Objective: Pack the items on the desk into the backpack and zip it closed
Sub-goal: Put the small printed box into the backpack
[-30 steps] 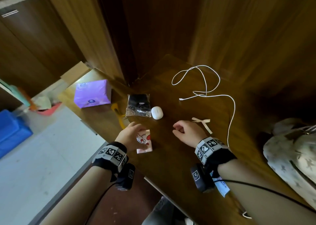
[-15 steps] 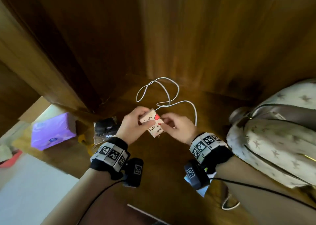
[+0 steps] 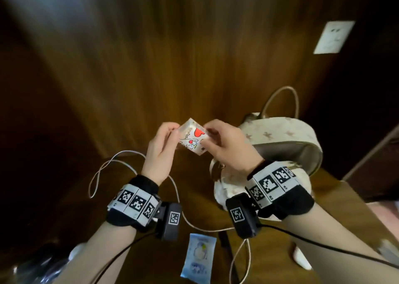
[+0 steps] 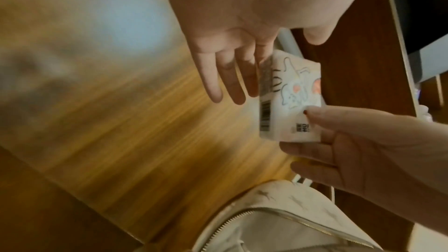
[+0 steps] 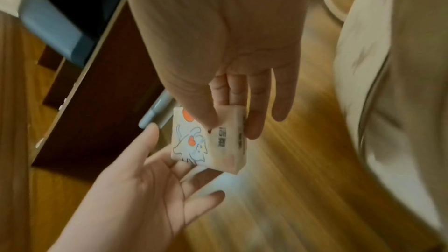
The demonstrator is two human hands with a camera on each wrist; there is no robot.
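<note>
A small tissue pack (image 3: 192, 140) printed with cats and red hearts is held in the air between both hands, just left of the cream star-print backpack (image 3: 280, 137). My right hand (image 3: 210, 135) pinches its right end, thumb on the printed face and fingers behind (image 5: 252, 122). My left hand (image 3: 172, 132) lies against the left end with straight fingers (image 4: 227, 83), palm open under the pack (image 5: 208, 141). The backpack stands on the desk with its gold zipper line (image 4: 266, 216) in view; whether it is zipped I cannot tell.
A white cable (image 3: 103, 169) loops over the wooden desk under my wrists. A pale blue wipe packet (image 3: 198, 258) lies near the front edge, a white object (image 3: 301, 260) to its right, and a black bag (image 3: 38, 268) at the bottom left. Wood panels stand behind.
The tissue pack was lifted off the desk by my left hand, met by my right hand, and carried up and right toward the backpack. My left fingers have loosened.
</note>
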